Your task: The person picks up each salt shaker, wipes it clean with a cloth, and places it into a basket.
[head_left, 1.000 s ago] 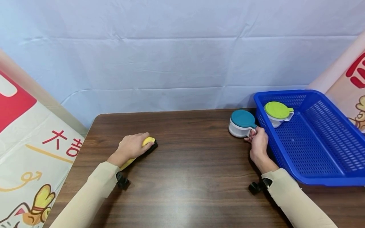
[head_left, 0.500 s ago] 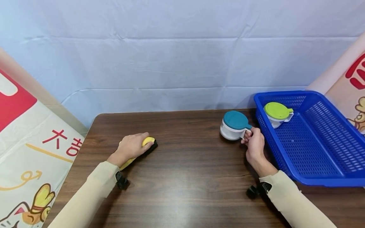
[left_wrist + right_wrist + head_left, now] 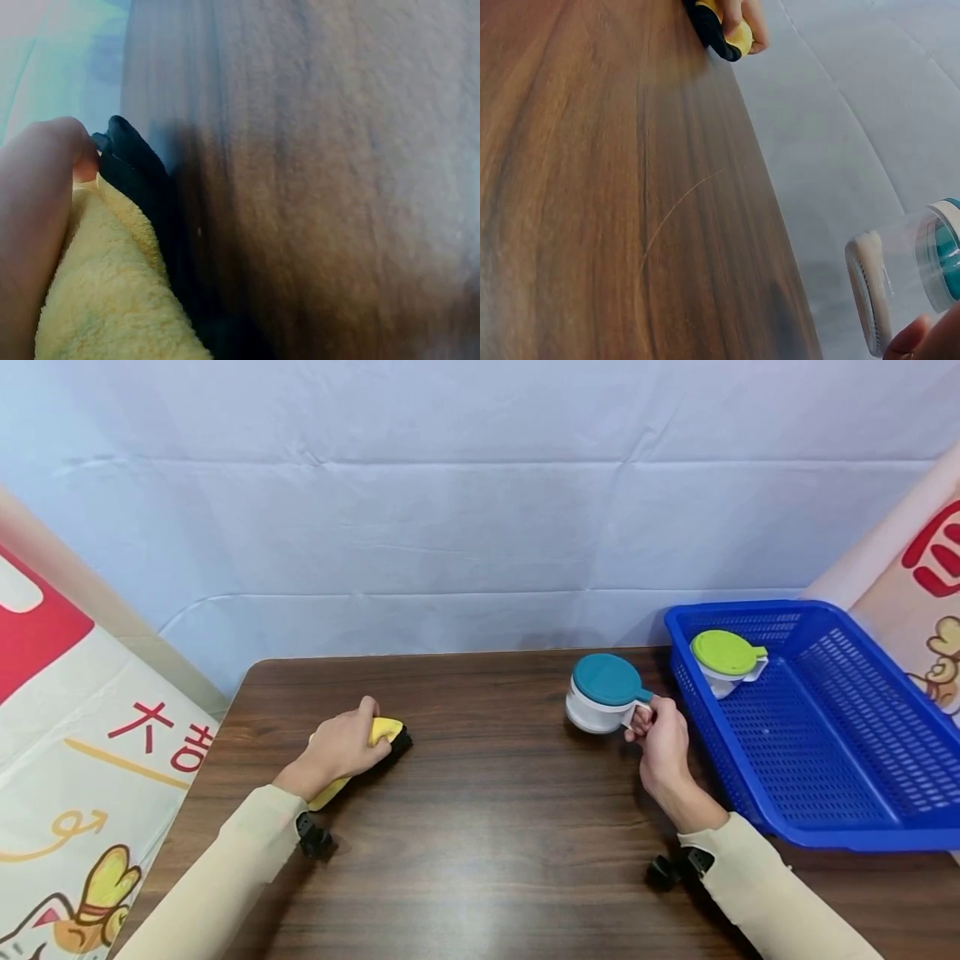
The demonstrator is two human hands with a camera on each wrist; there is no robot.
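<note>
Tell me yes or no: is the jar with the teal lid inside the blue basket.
No, the right hand holds the jar by its handle, outside the blue basket.

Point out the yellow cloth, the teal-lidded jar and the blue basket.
Yellow cloth (image 3: 109, 289), left wrist view, on its fuzzy side.
Teal-lidded jar (image 3: 606, 687), head view, on its lid.
Blue basket (image 3: 816, 752), head view, on its slotted floor.

Under the left grip (image 3: 336, 747) and right grip (image 3: 666, 745) spreads a dark wood-grain surface (image 3: 480, 810), its near part catching glare (image 3: 465, 893). Beyond them hangs a creased, bluish-white sheet (image 3: 450, 527); left of the left grip, a colourful print (image 3: 82, 752); far right of the right grip, another print (image 3: 933, 602).
</note>
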